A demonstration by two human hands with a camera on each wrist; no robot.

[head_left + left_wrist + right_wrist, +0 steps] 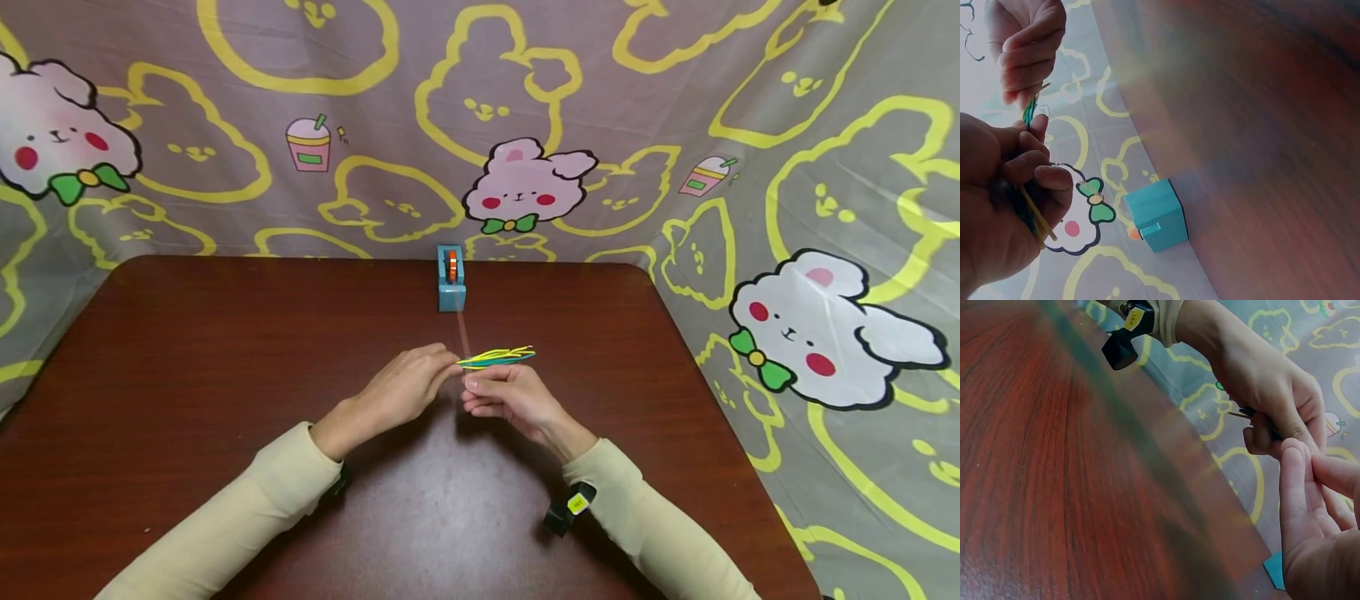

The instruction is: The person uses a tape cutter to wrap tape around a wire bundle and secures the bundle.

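Observation:
My left hand grips a bundle of thin yellow and green wires. The wires fan out to the right past my fingertips, and their other ends poke out below the curled fingers in the left wrist view. A strip of clear tape stretches from a blue tape dispenser to the bundle. Just under the wires, my right hand pinches the tape's end between thumb and fingers. Its fingertips meet the left hand in the right wrist view.
A dark reddish-brown table lies under both hands. The dispenser, with an orange tape core, stands at its far edge. A patterned cloth hangs around the back and sides.

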